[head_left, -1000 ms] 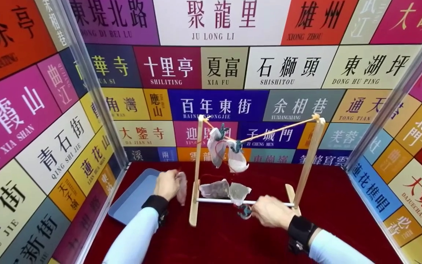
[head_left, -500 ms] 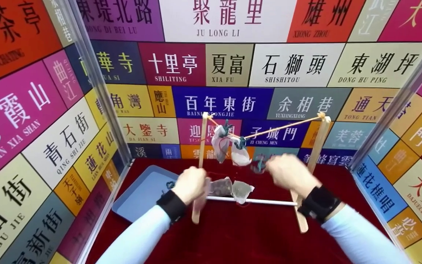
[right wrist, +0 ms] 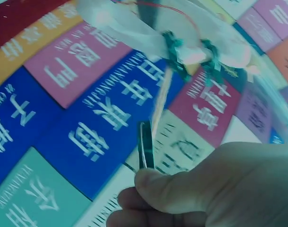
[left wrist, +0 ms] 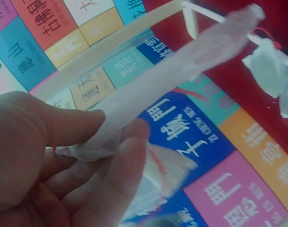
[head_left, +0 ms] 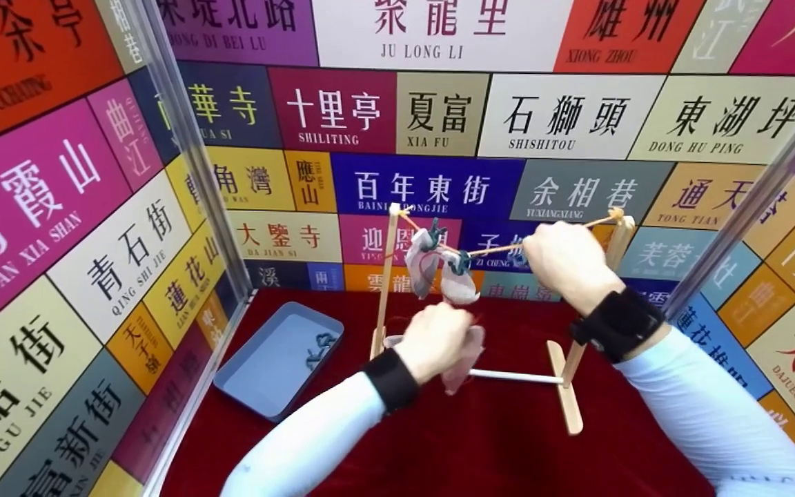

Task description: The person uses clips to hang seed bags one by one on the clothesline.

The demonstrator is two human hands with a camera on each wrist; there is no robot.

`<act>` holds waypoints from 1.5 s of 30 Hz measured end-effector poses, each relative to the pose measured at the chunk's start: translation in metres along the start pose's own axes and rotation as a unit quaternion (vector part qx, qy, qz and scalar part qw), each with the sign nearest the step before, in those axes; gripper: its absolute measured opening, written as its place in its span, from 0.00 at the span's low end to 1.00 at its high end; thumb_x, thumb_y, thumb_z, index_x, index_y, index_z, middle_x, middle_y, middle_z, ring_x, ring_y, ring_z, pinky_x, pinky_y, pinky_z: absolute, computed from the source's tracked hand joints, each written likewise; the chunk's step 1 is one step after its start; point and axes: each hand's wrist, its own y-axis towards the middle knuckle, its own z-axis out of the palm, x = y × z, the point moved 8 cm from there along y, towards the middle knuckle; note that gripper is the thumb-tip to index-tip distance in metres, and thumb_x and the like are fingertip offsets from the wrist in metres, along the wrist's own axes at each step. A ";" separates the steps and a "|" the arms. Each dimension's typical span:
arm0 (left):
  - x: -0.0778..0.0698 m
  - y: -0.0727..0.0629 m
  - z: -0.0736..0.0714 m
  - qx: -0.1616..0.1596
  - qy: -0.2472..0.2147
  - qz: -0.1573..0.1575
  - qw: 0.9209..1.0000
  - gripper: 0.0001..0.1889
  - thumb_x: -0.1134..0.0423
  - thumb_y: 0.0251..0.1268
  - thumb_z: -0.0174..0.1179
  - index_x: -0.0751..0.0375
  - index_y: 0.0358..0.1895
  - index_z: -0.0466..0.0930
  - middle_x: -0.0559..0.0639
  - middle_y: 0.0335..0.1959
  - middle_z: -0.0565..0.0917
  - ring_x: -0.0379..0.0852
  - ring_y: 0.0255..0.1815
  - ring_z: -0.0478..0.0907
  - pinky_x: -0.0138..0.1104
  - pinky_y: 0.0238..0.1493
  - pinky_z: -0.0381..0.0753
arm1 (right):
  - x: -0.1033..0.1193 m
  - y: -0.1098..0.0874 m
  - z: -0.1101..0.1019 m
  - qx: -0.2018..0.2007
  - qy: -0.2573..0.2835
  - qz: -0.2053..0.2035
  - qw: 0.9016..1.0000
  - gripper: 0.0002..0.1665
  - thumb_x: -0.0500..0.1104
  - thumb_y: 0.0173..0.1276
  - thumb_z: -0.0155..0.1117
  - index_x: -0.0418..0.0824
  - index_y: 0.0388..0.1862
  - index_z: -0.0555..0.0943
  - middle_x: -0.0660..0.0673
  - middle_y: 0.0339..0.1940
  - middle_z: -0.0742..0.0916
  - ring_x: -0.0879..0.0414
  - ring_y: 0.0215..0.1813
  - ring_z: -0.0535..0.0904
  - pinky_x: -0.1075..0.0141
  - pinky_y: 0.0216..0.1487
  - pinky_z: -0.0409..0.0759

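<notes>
Blue-gray tray [head_left: 259, 366] rests at the left of a red-covered bench [head_left: 494, 449], a few dark green clips [head_left: 321, 348] lying toward its right side. Beside it rises the left post [head_left: 387, 276] of a small wooden frame, with a tan cord [head_left: 497, 250] sagging across from its top. Two sheer white pouches [head_left: 458, 284] hang from the cord near this post, held up by green pegs [head_left: 464, 262]. Just below them, the left hand [head_left: 433, 339] pinches one end of another sheer pouch [head_left: 468, 362] between thumb and fingers, the loose length hanging in front of the frame's low white crossbar [head_left: 518, 376]. More pouches lying near the crossbar [left wrist: 267, 71] show in the left wrist view. Farther right, the right hand [head_left: 564, 262] is raised at the cord, fingers curled and thumb pressed on a dark green clip [right wrist: 145, 144] whose free end points toward the hung pouches; whether it touches the cord cannot be told. At the right, the other post [head_left: 618, 245] stands on a flat wooden foot [head_left: 566, 407]. Colorful panels bearing Chinese place names, among them a blue sign [head_left: 425, 186], line the far wall.
</notes>
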 end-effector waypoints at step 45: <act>0.024 0.079 -0.049 -0.117 -0.033 -0.074 0.990 0.11 0.52 0.81 0.67 0.50 0.44 0.96 0.49 0.44 0.92 0.50 0.48 0.92 0.45 0.54 0.90 | 0.015 0.025 0.025 -0.037 0.080 -0.098 0.991 0.24 0.59 0.67 0.80 0.43 0.25 0.83 0.46 0.20 0.83 0.43 0.26 0.83 0.41 0.31 0.87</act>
